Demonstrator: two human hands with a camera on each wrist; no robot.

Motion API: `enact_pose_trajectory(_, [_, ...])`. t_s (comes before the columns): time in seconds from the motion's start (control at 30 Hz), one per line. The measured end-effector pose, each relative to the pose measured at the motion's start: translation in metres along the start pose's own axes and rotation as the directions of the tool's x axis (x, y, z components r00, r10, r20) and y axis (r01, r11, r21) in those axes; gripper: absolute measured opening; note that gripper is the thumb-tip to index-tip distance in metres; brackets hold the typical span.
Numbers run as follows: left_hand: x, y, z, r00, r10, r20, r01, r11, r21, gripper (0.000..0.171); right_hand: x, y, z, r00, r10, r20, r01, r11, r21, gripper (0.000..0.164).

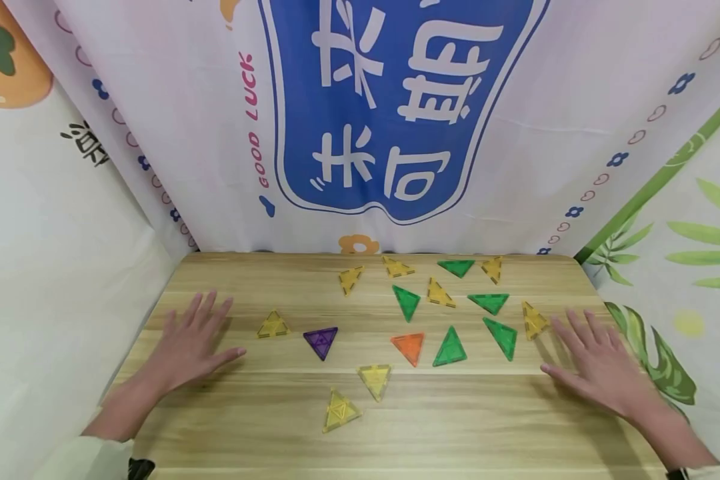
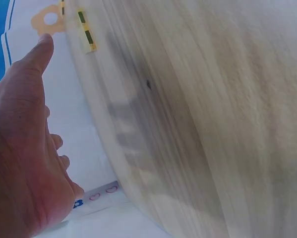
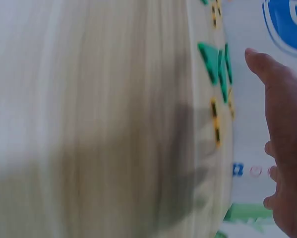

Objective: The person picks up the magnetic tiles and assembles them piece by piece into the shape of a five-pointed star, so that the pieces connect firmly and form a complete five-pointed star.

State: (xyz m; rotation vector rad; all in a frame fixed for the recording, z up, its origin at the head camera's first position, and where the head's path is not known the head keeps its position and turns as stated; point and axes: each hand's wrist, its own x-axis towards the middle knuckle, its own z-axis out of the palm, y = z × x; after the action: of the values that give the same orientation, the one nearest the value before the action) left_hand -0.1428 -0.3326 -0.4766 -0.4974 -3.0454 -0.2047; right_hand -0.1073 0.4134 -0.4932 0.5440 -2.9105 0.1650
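Note:
My left hand [image 1: 191, 347] is over the left side of the table with its fingers spread, holding nothing; its shadow falls on the wood in the left wrist view. Nearest to it lies a yellow triangle tile [image 1: 273, 325], and beyond that a purple triangle tile [image 1: 321, 343]. At the right side my right hand [image 1: 600, 363] is likewise spread and holds nothing. Its fingertips come close to another yellow tile [image 1: 534, 321]. Several green tiles, such as one green triangle [image 1: 501, 337], lie left of that hand. An orange triangle [image 1: 409, 348] sits near the middle.
More yellow tiles, one of them a yellow triangle [image 1: 339, 411], lie toward the front and the back of the wooden table [image 1: 246, 413]. A printed cloth [image 1: 216, 167] hangs behind the back edge, and patterned cloths stand at both sides.

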Motion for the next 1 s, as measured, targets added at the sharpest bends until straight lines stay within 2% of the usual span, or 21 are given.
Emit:
enact_pose_trajectory(0.3, [0.009, 0.01, -0.001, 0.999, 0.048, 0.002, -0.048, 0.997, -0.059, 0.107, 0.034, -0.045, -0.006, 0.995, -0.094, -0.017, 0.095, 0.995, 0.039, 0.096])
enact_pose_trajectory(0.47, [0.017, 0.018, 0.002, 0.997, 0.08, 0.006, -0.079, 0.992, -0.101, 0.106, 0.057, -0.077, -0.002, 0.99, -0.142, -0.001, 0.142, 0.988, 0.064, 0.095])
enact_pose_trajectory(0.57, [0.021, 0.022, 0.006, 0.993, 0.119, -0.02, -0.121, 0.983, -0.136, 0.105, 0.074, -0.1, 0.004, 0.983, -0.185, -0.009, 0.185, 0.979, 0.084, 0.095])
enact_pose_trajectory(0.7, [0.028, 0.026, 0.012, 0.986, 0.161, -0.048, -0.167, 0.968, -0.188, 0.105, 0.096, -0.131, 0.016, 0.963, -0.266, -0.043, 0.27, 0.953, 0.14, 0.093])
enact_pose_trajectory(0.8, [0.033, 0.026, 0.016, 0.987, 0.16, -0.033, -0.163, 0.957, -0.24, 0.104, 0.111, -0.151, 0.027, 0.95, -0.306, -0.058, 0.311, 0.924, 0.221, 0.091])
enact_pose_trajectory(1.0, [0.04, 0.025, 0.022, 0.99, 0.137, 0.015, -0.123, 0.925, -0.359, 0.101, 0.134, -0.184, 0.051, 0.952, -0.303, -0.027, 0.288, 0.867, 0.406, 0.088])
